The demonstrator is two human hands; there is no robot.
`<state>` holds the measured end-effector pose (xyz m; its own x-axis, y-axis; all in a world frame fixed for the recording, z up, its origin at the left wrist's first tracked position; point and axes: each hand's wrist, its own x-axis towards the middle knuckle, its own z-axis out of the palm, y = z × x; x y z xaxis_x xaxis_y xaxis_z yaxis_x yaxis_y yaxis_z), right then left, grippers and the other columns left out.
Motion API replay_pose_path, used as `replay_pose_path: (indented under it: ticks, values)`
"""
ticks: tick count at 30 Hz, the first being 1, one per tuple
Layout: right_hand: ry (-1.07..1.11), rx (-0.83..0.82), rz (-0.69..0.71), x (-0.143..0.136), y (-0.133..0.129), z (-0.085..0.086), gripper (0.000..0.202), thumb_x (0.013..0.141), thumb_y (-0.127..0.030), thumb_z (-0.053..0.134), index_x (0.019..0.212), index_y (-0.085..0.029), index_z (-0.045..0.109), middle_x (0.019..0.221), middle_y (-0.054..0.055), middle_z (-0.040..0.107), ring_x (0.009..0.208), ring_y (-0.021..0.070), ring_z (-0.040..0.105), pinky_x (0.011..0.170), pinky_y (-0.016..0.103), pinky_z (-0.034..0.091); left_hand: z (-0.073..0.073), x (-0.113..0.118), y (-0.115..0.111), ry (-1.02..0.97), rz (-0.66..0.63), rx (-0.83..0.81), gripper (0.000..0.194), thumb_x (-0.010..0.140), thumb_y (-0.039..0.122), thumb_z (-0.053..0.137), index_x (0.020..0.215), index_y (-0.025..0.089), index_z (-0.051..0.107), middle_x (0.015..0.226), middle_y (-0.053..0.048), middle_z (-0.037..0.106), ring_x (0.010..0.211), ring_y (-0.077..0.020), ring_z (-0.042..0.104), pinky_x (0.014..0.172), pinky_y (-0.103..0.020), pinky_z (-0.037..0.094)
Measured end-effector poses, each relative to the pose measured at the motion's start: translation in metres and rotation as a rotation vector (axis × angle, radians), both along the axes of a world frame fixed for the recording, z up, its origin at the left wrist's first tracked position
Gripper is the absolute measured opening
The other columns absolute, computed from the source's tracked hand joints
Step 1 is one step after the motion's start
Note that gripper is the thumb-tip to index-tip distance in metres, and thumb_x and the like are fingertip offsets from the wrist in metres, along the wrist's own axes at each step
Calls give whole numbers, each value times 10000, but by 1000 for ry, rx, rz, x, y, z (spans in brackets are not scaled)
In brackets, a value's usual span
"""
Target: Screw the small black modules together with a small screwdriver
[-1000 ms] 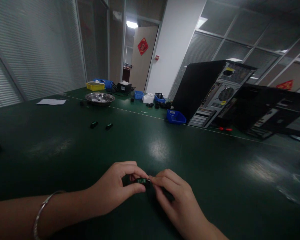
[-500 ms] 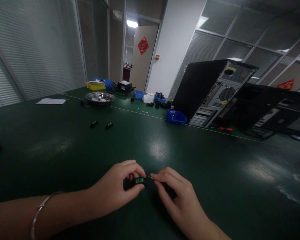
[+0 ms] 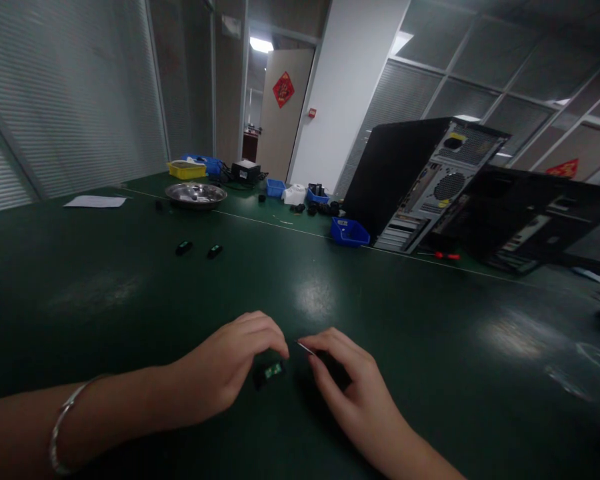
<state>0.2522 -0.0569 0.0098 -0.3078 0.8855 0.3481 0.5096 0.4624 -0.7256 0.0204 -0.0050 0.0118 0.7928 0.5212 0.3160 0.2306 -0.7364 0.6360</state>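
The left hand [image 3: 225, 370] curls loosely by a small black piece with a green board [image 3: 273, 371], under its fingers; I can't tell if it grips. The right hand [image 3: 357, 383] pinches a thin silver stick [image 3: 307, 348], maybe so the tip pokes out. Farther off, a round shiny metal dish [image 3: 196, 205] has little bits inside.

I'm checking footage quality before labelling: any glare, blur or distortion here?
Head view: dim, with glare patches on the table and a blown-out ceiling light; the tower leans, perhaps from wide-angle distortion; the green board and slim tool look too soft for fine detail.
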Motion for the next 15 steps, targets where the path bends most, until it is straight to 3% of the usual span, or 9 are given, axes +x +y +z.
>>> replay_pose_path:
  ticks: [3,5,9,15]
  values:
    - [-2,7,-4,0,-1,0,225,960,-110,521,1081,-207,684,948,56,681,878,198,654,772,307,520,1,-2,2,40,-164,21,568,768,-118,390,1194,203,584,1223,-63,641,1189,-215,548,1060,-354,381]
    - [2,8,-8,0,-1,0,222,960,-111,522,1076,-209,685,943,56,681,871,196,654,769,304,520,2,-1,1,86,-187,38,517,790,-98,422,1158,213,610,1202,-66,648,1162,-222,565,1041,-356,396]
    - [2,1,-1,-1,0,1,236,965,-108,516,1085,-218,687,944,47,684,868,189,654,763,297,515,4,0,-1,149,-66,83,376,818,-15,525,1082,220,653,1108,-75,621,1001,-246,578,881,-365,441]
    - [-20,-5,15,0,0,1,216,956,-123,541,1031,-212,723,895,48,693,827,192,659,728,295,513,3,1,-2,167,15,20,313,825,126,692,1119,227,654,1061,-59,610,965,-252,561,914,-391,394]
